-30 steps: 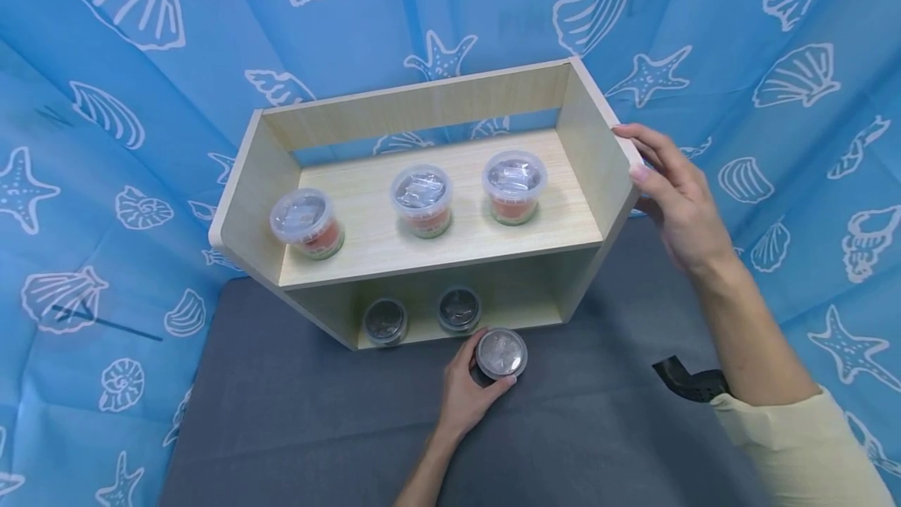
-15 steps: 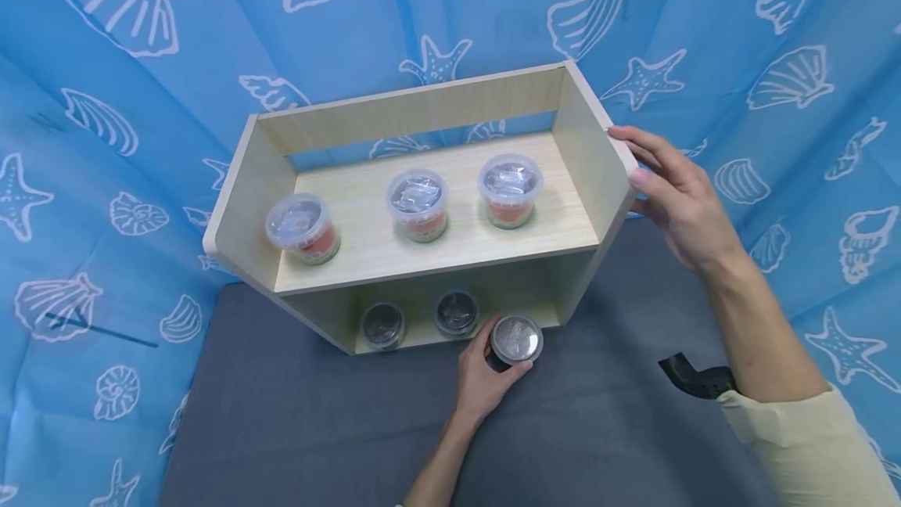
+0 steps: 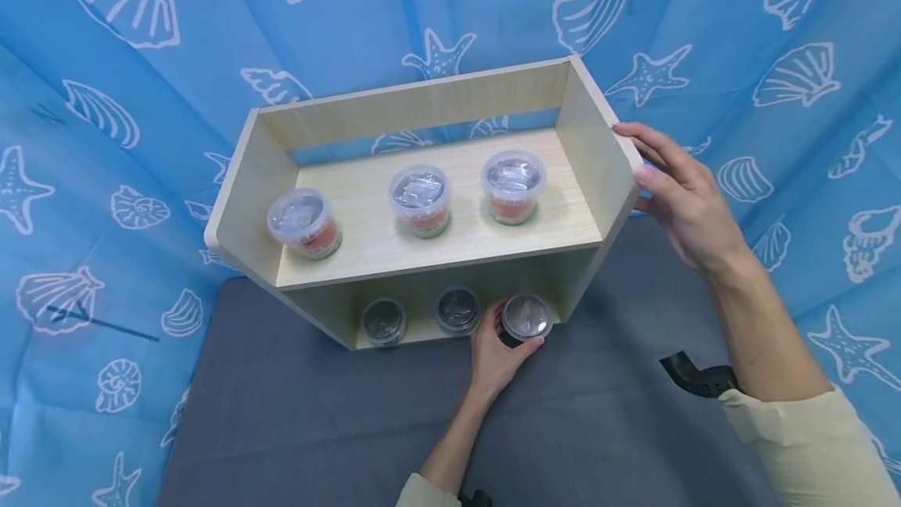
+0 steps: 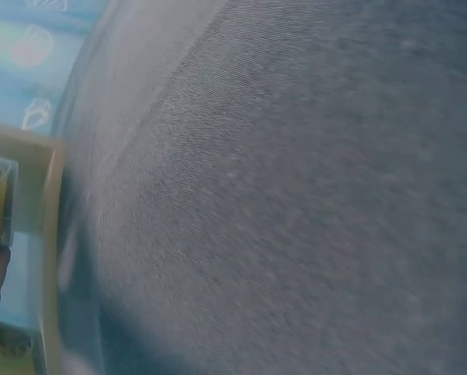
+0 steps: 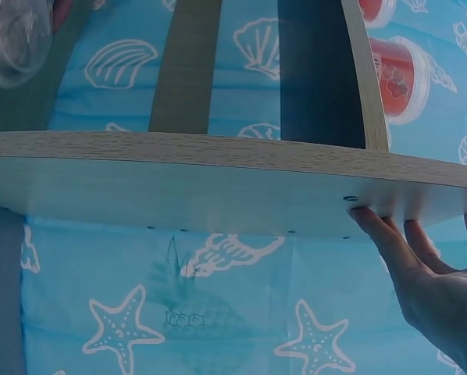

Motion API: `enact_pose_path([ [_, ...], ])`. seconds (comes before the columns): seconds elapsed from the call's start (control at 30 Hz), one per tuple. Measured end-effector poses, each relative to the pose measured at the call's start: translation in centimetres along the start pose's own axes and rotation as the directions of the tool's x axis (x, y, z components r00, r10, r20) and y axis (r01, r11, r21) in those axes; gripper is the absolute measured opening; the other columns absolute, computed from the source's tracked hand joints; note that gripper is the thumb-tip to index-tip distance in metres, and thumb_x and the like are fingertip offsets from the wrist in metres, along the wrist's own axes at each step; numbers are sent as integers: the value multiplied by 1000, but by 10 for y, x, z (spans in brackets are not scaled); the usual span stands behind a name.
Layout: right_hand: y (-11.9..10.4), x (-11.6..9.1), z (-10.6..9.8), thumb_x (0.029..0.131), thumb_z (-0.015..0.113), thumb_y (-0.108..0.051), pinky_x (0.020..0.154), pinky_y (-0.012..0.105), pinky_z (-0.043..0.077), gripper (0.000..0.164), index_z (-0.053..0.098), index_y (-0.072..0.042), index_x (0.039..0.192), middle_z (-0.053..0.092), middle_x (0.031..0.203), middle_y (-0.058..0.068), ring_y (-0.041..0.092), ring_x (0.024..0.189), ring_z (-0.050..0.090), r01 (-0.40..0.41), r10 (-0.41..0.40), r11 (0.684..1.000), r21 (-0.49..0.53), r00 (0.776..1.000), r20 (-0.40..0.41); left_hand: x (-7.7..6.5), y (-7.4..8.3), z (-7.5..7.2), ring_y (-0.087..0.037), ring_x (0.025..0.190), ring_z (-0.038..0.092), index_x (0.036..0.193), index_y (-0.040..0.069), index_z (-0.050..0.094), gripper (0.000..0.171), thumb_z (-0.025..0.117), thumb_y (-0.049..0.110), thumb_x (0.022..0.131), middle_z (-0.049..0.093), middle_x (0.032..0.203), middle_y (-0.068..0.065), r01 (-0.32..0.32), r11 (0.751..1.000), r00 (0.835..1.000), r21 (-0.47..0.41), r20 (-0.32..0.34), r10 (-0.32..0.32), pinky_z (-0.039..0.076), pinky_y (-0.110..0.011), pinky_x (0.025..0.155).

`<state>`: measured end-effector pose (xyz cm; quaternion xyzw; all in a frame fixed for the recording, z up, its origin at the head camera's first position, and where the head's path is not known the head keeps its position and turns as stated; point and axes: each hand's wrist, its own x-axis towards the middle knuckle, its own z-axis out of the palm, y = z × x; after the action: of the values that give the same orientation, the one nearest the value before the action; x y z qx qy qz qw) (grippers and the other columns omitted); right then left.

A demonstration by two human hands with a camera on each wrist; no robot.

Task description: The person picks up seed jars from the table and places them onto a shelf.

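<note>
My left hand (image 3: 496, 354) grips a round tub with a clear lid and dark contents (image 3: 527, 317), thumb and fingers around its sides. The tub is at the front right of the lower level of a pale wooden two-level shelf (image 3: 436, 260). Two similar tubs stand to its left, a middle one (image 3: 457, 309) and a left one (image 3: 383, 321). In the right wrist view the gripped tub (image 5: 15, 39) shows in the upper left corner. My right hand (image 3: 686, 206) touches the shelf's right side panel, with fingertips (image 5: 365, 217) against its outer face.
On the upper level stand three clear-lidded tubs with red contents: left (image 3: 305, 223), middle (image 3: 420, 200) and right (image 3: 514, 186). The shelf sits on a grey cloth (image 3: 584, 429). A blue curtain with white shells (image 3: 493, 6) hangs close behind it.
My left hand has carried the dark tub rightward and inward, from in front of the shelf to the right end of its lower level. My right hand stays at the side panel.
</note>
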<state>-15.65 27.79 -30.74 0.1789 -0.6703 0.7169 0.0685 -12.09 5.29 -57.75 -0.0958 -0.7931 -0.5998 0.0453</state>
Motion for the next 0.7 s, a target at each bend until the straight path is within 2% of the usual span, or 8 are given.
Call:
enact_pose_path([
  [0.13,1,0,0,102,45,-7,90,29,47,46,46,-10,148,34,156,11,36,130,37,-7,7,1000,-15,1000,-2,6,-1,3,-19,121,59,144,13,49,80,88,30,76,58,135,-7,-8,1000,1000,-7,10,8,51,-34,94],
  [0.3,2,0,2,103,46,-10,90,30,45,45,46,-11,148,35,156,11,35,130,37,-14,14,999,-30,1000,-17,14,-5,7,-19,129,53,147,17,47,79,86,26,78,54,140,-7,-14,997,1000,-70,16,15,46,-33,102],
  [0.43,2,0,2,103,46,-11,90,31,44,45,46,-13,148,36,156,10,34,130,37,-23,22,999,-39,999,-29,18,-9,10,-21,131,51,146,18,48,79,86,26,78,51,141,-8,-15,998,1000,-57,7,16,44,-33,104],
  [0.7,2,-1,2,103,46,-12,90,33,42,45,46,-14,149,36,155,10,34,129,37,-35,34,998,-43,999,-38,26,-17,16,-23,130,52,145,13,50,81,89,22,75,52,140,-12,-11,999,1000,-46,-28,10,45,-31,102],
])
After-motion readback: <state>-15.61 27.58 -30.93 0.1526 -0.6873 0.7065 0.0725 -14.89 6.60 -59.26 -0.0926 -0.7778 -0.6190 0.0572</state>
